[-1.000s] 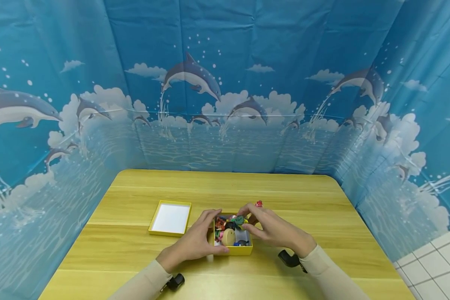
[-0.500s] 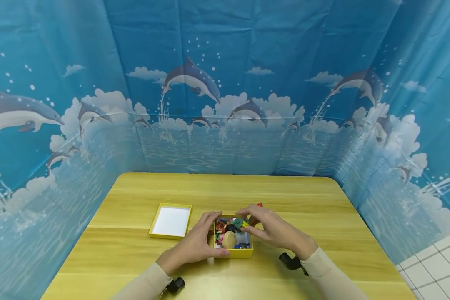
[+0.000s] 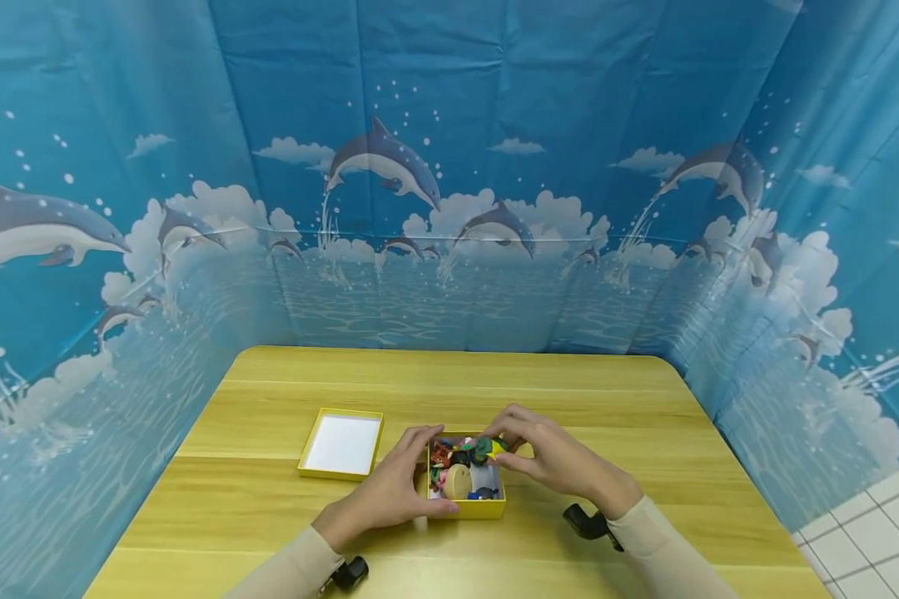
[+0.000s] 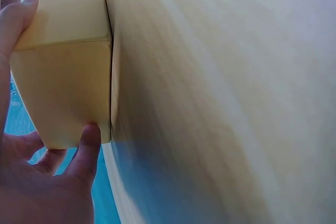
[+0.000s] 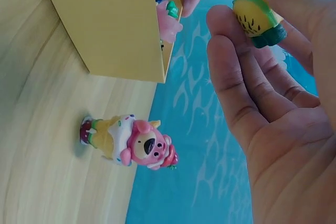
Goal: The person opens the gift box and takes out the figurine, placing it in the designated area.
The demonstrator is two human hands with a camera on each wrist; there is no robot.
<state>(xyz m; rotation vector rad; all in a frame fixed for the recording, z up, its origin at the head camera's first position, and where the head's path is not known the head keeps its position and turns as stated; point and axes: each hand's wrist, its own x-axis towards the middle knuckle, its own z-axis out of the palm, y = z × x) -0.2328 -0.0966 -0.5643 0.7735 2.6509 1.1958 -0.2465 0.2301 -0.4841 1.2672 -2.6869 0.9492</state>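
Observation:
My left hand [image 3: 385,484] grips a yellow box [image 3: 481,509] by its left side, thumb on the near wall and fingers toward the far wall. Several small toy figurines lie inside, among them a red-brown one [image 3: 440,454] and a round cream piece [image 3: 459,482]. Over the box's right side, my right hand [image 3: 562,459] pinches a yellow and green figurine [image 5: 257,17] between thumb and fingers. A pink bear figurine [image 5: 147,144] with a strawberry on its head stands on the table right of the box; in the head view my right hand hides it.
The yellow box lid [image 3: 342,443], white inside, lies on the wooden table [image 3: 270,516] to the left of the box. A blue curtain [image 3: 449,299] with dolphins hangs around the table's back and sides. Each wrist carries a black camera [image 3: 586,522].
My right hand has lifted the yellow and green figurine up from among the others and shifted slightly right. The left hand keeps its grip on the box.

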